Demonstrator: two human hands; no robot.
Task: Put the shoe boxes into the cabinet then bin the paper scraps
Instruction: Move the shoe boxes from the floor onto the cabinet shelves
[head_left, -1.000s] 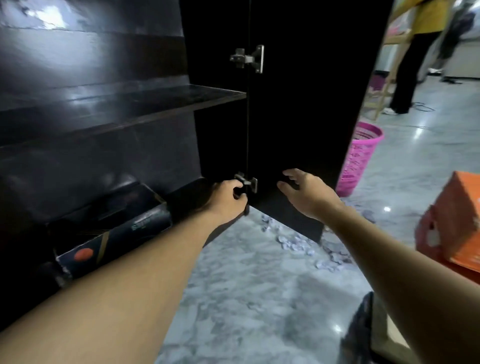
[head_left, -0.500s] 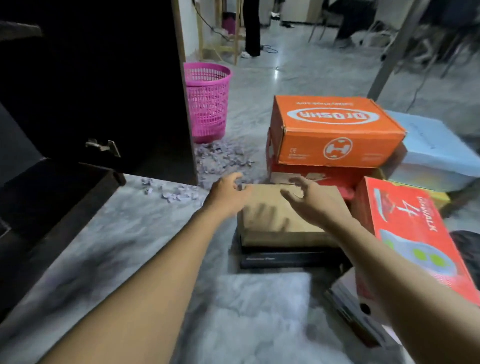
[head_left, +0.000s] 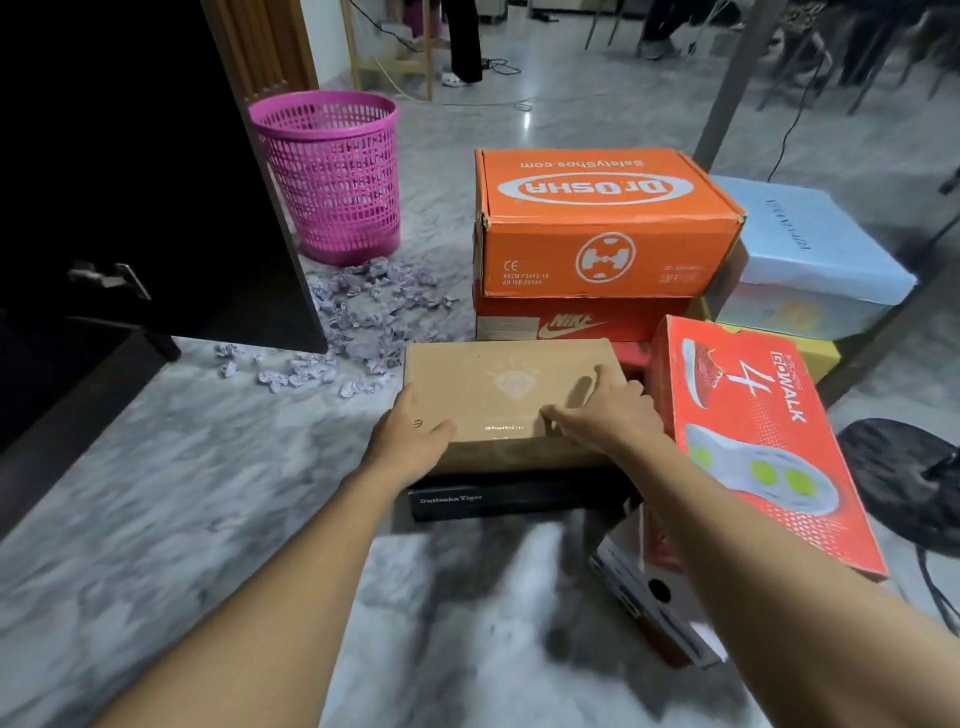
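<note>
A plain brown shoe box (head_left: 498, 384) lies on a black shoe box (head_left: 519, 499) on the marble floor. My left hand (head_left: 410, 436) grips its near left edge, thumb on the lid. My right hand (head_left: 608, 410) rests spread on the lid near the right edge. Behind them an orange box (head_left: 597, 223) sits on a red Nike box (head_left: 571, 322). A red Go Walk box (head_left: 753, 426) leans at the right over a white box (head_left: 639, 587). Crumpled paper scraps (head_left: 363, 317) litter the floor by the pink basket (head_left: 332, 171). The dark cabinet (head_left: 62, 374) stands open at the left.
The cabinet's open door (head_left: 156, 182) juts out between the cabinet and the basket. A light blue box (head_left: 800, 249) sits on a yellow one (head_left: 821, 353) at the back right. A black round stand base (head_left: 904, 483) and cables lie at the far right. A person stands in the background.
My view swung from the cabinet's inside to the pile of boxes. Both hands left the cabinet door and came down onto the brown box.
</note>
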